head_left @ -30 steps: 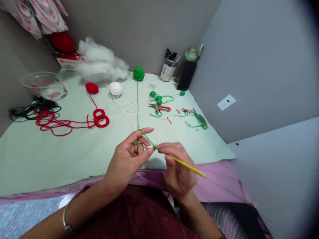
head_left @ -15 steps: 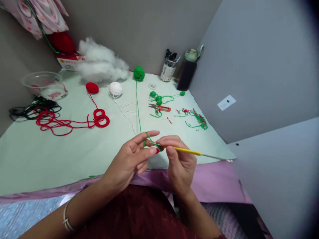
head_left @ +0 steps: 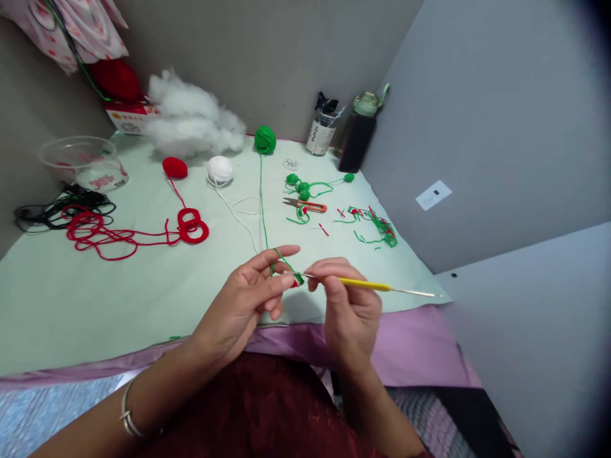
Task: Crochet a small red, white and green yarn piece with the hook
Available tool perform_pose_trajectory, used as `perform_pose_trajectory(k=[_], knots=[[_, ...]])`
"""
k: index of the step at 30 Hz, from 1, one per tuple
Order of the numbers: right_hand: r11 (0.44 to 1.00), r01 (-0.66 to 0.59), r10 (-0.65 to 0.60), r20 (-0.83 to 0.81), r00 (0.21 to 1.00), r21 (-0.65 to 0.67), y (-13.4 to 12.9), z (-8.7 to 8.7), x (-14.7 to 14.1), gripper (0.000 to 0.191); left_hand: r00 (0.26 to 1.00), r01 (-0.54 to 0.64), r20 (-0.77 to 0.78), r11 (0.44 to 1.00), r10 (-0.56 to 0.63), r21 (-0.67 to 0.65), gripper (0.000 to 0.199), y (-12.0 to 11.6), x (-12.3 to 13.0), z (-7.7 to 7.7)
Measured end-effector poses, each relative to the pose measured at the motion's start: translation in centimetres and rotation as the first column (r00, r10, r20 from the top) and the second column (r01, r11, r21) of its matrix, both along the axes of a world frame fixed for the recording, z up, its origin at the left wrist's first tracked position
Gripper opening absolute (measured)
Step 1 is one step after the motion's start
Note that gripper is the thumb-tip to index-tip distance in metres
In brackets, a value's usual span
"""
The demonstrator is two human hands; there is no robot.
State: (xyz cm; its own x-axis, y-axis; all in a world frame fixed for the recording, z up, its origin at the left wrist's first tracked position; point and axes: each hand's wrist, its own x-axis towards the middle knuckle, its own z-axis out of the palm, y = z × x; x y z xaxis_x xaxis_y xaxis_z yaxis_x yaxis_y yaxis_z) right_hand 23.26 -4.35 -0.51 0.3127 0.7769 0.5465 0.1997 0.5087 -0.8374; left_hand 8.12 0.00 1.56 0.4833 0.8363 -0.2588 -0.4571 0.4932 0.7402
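Note:
My left hand (head_left: pixel 245 292) pinches a small crocheted piece (head_left: pixel 296 280) of green, red and white yarn between thumb and fingers. Green yarn (head_left: pixel 263 210) runs from the green ball (head_left: pixel 265 140) down over my raised left index finger to that piece. In my right hand (head_left: pixel 351 308) is a crochet hook (head_left: pixel 365 284) with a yellow handle, held like a pen. Its thin metal tip points left and meets the piece; the other metal end sticks out to the right.
Orange-handled snips (head_left: pixel 312 207), small green pieces (head_left: pixel 303 188) and yarn scraps (head_left: pixel 382 229) lie beyond my hands. Red yarn (head_left: pixel 119 235), a white ball (head_left: pixel 220 170), stuffing (head_left: pixel 191 121) and a clear tub (head_left: pixel 86 165) are leftward. A bottle (head_left: pixel 358 137) stands at the back right.
My right hand and the hook have shifted slightly right, and the hook's far end has risen. My left hand and the piece have moved a little left, so more of the piece shows.

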Motion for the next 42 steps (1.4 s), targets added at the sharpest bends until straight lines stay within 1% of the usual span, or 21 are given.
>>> perform_pose_trajectory(k=[3, 5, 8, 10, 12, 15, 17, 20, 22, 23, 24, 25, 27, 29, 31, 33, 36, 38, 40, 41, 42], knots=[[1.0, -0.008, 0.008, 0.03, 1.0, -0.025, 0.1, -0.1, -0.1, 0.015, 0.998, 0.028, -0.06, 0.996, -0.023, 0.084, 0.037, -0.4, 0.1, 0.0], [0.997, -0.026, 0.022, -0.052, 0.998, -0.068, 0.1, -0.3, 0.1, 0.017, 0.996, 0.033, -0.083, 0.993, -0.024, 0.111, 0.035, -0.5, 0.0, -0.1], [0.988, -0.121, 0.1, -0.192, 0.976, -0.101, 0.1, -0.4, 0.4, 0.02, 0.993, 0.038, -0.115, 0.99, -0.022, 0.134, 0.034, -0.3, -0.1, -0.1], [0.987, -0.135, 0.116, -0.194, 0.974, -0.091, 0.0, -0.3, 0.5, 0.022, 0.99, 0.038, -0.143, 0.989, -0.017, 0.146, 0.035, -0.2, -0.3, -0.2], [0.992, -0.084, 0.074, -0.099, 0.992, -0.092, -0.3, -0.1, 0.5, 0.023, 0.986, 0.022, -0.164, 0.985, 0.007, 0.169, 0.035, -0.2, -0.3, -0.3], [1.0, 0.014, -0.01, 0.163, 0.987, -0.028, -0.8, 0.2, 0.4, 0.022, 0.978, -0.024, -0.196, 0.973, 0.07, 0.23, 0.033, -0.4, -0.3, -0.5], [0.995, 0.026, -0.058, 0.355, 0.933, 0.095, -0.9, 0.0, 0.3, 0.023, 0.965, -0.062, -0.23, 0.959, 0.128, 0.275, 0.033, -0.6, -0.1, -0.6], [0.958, 0.021, -0.187, 0.571, 0.8, 0.285, -0.8, -0.7, 0.0, 0.027, 0.955, -0.115, -0.235, 0.953, 0.184, 0.281, 0.036, -1.0, 0.2, -0.6], [0.935, 0.077, -0.291, 0.624, 0.726, 0.347, -0.6, -1.3, -0.2, 0.031, 0.977, -0.1, -0.169, 0.976, 0.133, 0.191, 0.044, -1.0, 0.4, -0.4], [0.929, 0.108, -0.318, 0.619, 0.718, 0.353, -0.6, -1.4, -0.2, 0.033, 0.99, -0.064, -0.12, 0.991, 0.079, 0.118, 0.047, -0.9, 0.4, -0.4], [0.933, 0.128, -0.316, 0.596, 0.738, 0.337, -0.6, -1.5, -0.2, 0.033, 0.997, -0.02, -0.071, 0.999, 0.023, 0.039, 0.05, -0.8, 0.3, -0.2], [0.942, 0.136, -0.29, 0.542, 0.789, 0.305, -0.6, -1.4, -0.2, 0.031, 0.999, 0.017, -0.026, 0.999, -0.018, -0.032, 0.05, -0.6, 0.2, -0.1], [0.972, 0.118, -0.185, 0.348, 0.919, 0.205, -0.5, -1.0, -0.1, 0.027, 0.998, 0.051, 0.028, 0.992, -0.048, -0.111, 0.044, -0.2, -0.1, 0.1], [0.991, 0.077, -0.091, 0.129, 0.988, 0.106, -0.4, -0.4, -0.1, 0.025, 0.999, 0.038, 0.04, 0.994, -0.034, -0.099, 0.041, 0.0, -0.3, 0.3], [0.998, 0.022, -0.025, 0.052, 0.998, 0.056, -0.1, 0.0, -0.1, 0.022, 0.999, 0.038, 0.029, 0.999, -0.036, -0.039, 0.04, 0.0, -0.3, 0.2], [0.999, -0.008, 0.003, 0.105, 0.995, 0.045, 0.0, 0.1, -0.2, 0.019, 0.999, 0.044, -0.014, 0.999, -0.044, 0.027, 0.039, -0.3, 0.0, 0.1], [0.996, 0.031, -0.049, 0.217, 0.975, 0.087, -0.2, -0.4, -0.3, 0.023, 0.997, 0.004, -0.083, 0.997, 0.003, 0.08, 0.04, -0.6, 0.4, -0.1], [0.988, 0.074, -0.118, 0.348, 0.93, 0.136, -0.4, -0.9, -0.3, 0.027, 0.997, -0.026, -0.076, 0.998, 0.03, 0.05, 0.044, -0.6, 0.4, -0.1], [0.978, 0.088, -0.17, 0.475, 0.863, 0.189, -0.7, -1.2, 0.0, 0.029, 1.0, 0.009, -0.028, 0.999, -0.01, -0.033, 0.042, -0.3, 0.3, -0.2], [0.974, 0.092, -0.186, 0.491, 0.851, 0.208, -0.7, -1.2, 0.1, 0.03, 0.999, 0.038, -0.001, 0.996, -0.038, -0.077, 0.039, -0.2, 0.2, -0.2], [0.973, 0.1, -0.187, 0.462, 0.867, 0.207, -0.7, -1.1, 0.2, 0.029, 0.998, 0.061, 0.019, 0.992, -0.06, -0.112, 0.036, 0.0, 0.1, -0.2]])
